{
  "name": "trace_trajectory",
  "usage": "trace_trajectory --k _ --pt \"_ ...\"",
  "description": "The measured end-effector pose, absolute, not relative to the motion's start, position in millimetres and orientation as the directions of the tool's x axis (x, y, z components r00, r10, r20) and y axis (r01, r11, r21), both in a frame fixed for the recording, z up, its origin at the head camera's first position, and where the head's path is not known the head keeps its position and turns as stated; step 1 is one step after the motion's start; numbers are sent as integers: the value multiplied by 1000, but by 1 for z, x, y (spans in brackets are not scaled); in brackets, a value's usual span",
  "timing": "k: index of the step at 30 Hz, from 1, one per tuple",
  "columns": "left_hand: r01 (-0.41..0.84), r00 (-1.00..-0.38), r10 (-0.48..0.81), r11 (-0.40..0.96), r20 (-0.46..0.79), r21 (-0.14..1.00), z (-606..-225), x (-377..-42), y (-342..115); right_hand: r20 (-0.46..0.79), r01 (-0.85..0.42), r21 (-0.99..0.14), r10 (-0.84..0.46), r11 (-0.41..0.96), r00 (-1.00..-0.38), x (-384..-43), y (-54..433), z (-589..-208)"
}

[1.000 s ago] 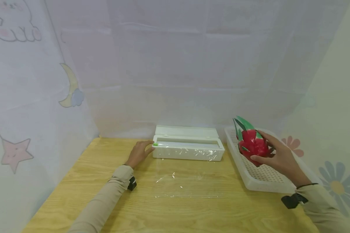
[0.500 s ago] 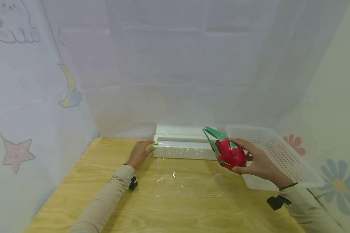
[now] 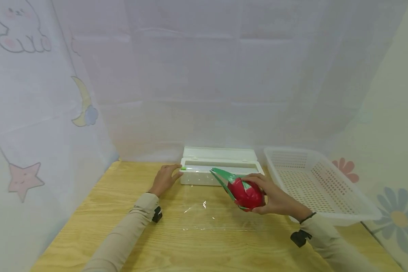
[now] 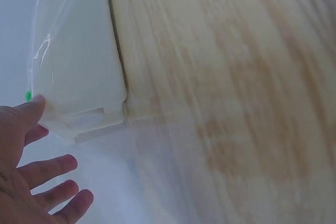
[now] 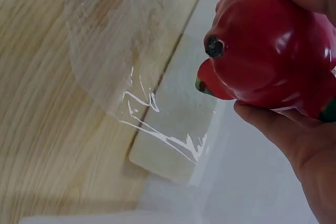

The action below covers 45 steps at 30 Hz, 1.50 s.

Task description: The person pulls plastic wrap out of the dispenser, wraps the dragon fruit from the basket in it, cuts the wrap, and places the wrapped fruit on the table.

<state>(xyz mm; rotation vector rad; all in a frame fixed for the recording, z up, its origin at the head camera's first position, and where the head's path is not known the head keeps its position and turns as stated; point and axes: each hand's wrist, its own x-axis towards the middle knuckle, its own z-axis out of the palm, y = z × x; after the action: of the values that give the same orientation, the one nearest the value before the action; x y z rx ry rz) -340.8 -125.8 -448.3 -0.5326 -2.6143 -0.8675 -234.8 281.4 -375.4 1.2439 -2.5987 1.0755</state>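
A glossy red dragon fruit (image 3: 245, 194) with long green leaves is gripped in my right hand (image 3: 278, 198), thumb on one side and fingers on the other. It hangs above a clear sheet of cling film (image 3: 204, 215), which runs from a white cling film dispenser (image 3: 197, 178) onto the table. The dispenser's lid (image 3: 221, 152) is raised, and a green slider (image 3: 183, 168) sits at its left end. My left hand (image 3: 164, 179) touches that end with thumb and forefinger; in the left wrist view the other fingers (image 4: 55, 169) are spread, off the box.
A white perforated plastic basket (image 3: 306, 185) stands on the right of the wooden table (image 3: 98, 215). A pale cloth backdrop (image 3: 204, 75) rises behind the table and along its left side. Black cameras (image 3: 300, 238) are strapped to both wrists.
My right hand has carried the dragon fruit left and lower, from over the basket to over the cling film. The left hand stays at the dispenser's end.
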Motion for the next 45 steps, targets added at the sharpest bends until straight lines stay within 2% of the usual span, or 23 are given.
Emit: trace_trajectory --k 7,13,22,35,42,45 --pt "438 -879 236 743 415 506 -446 -337 -124 292 -756 -500 -740 422 -606 -240 261 -386" --pt "444 -874 246 754 419 484 -446 -336 -123 232 -756 -517 -785 401 -574 -242 249 -397" --pt "462 -875 288 738 389 492 -438 -328 -122 142 -718 -532 -789 448 -597 -245 250 -400" --pt "459 -877 294 745 379 484 -440 -323 -125 65 -693 -581 -825 426 -562 -251 246 -400" --pt "474 -863 289 747 415 467 -438 -323 -126 156 -761 -514 -830 395 -536 -260 246 -393" --pt "479 -860 295 749 417 458 -439 -323 -126 147 -759 -511 -829 403 -540 -259 247 -393"
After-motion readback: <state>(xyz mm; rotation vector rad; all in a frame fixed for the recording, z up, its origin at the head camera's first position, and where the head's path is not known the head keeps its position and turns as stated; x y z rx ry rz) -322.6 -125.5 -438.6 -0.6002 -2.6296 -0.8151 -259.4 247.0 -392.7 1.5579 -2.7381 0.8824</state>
